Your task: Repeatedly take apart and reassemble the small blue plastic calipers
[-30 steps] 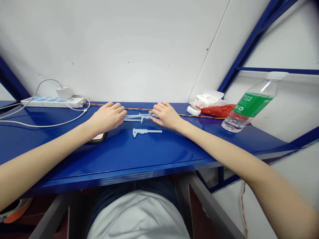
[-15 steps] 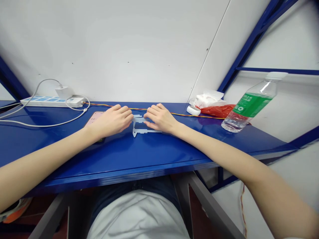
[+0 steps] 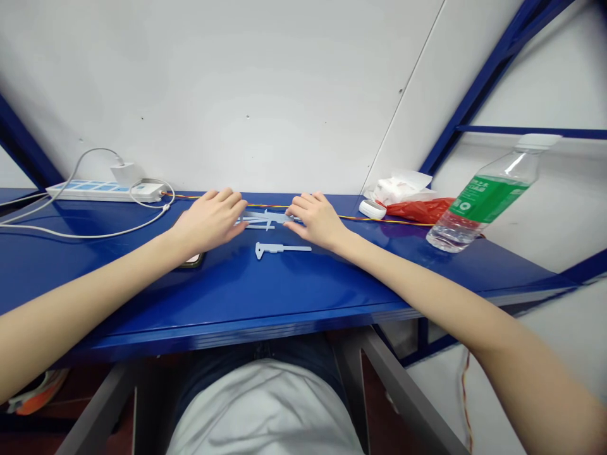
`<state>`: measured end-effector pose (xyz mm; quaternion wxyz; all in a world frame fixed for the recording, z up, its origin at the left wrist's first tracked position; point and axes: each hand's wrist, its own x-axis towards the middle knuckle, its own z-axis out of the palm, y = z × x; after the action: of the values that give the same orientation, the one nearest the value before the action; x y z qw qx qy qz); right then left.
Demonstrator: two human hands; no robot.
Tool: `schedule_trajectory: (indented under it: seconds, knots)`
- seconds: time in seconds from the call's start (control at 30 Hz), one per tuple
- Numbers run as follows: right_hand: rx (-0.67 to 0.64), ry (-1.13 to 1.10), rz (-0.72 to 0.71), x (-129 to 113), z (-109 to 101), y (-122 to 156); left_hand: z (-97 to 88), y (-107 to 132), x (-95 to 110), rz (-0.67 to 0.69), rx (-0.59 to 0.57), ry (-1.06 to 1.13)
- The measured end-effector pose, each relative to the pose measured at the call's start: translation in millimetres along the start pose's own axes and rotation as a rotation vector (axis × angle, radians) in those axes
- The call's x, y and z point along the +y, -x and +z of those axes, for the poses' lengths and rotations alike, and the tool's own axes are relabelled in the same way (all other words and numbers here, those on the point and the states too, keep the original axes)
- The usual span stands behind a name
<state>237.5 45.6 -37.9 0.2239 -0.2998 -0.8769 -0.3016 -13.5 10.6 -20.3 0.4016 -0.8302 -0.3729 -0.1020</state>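
Note:
Several pale blue-grey calipers (image 3: 268, 218) lie bunched between my hands, partly crossing one another. My left hand (image 3: 211, 219) is closed around their left ends, with its thumb toward me. On the other side, my right hand (image 3: 317, 221) pinches the right end of the bunch between thumb and fingers. A single caliper (image 3: 279, 250) rests flat on the blue table, nearer to me and apart from both hands, its jaws to the left. Beneath my left wrist a phone (image 3: 192, 260) shows only its lower corner. My fingers hide both ends of the bunch.
A white power strip (image 3: 107, 189) with a plugged-in charger and grey cable sits at the back left of the blue table (image 3: 227, 300). On the right are a water bottle (image 3: 486, 202), a red plastic bag (image 3: 417, 210), tissues (image 3: 401, 188) and a small white device (image 3: 372, 209).
My hands have spread slightly apart, showing more of the bunched calipers between them. The nearer caliper now lies in full view, clear of my right hand. The view has shifted a little.

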Motion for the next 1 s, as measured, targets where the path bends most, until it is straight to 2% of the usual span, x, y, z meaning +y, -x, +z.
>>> schedule_trajectory:
  seconds: [0.13,0.33,0.63,0.8,1.0]
  knots:
    - [0.003,-0.029,0.061,1.9,-2.0,1.8,2.6,2.5,-4.6,-0.044,-0.075,0.070]
    - [0.030,-0.017,-0.057,-10.6,-6.1,-0.6,-1.2,2.5,14.0,0.122,-0.007,0.197]
    - [0.077,0.018,-0.097,-13.2,-8.8,-0.7,-4.9,2.6,14.4,-0.038,0.030,0.231]
    - [0.084,0.013,-0.111,-14.4,-10.2,-1.2,-8.2,1.5,16.0,-0.030,0.015,0.210]
    - [0.082,-0.002,-0.145,-18.4,-13.8,-0.9,-12.4,1.8,20.3,0.060,0.034,0.205]
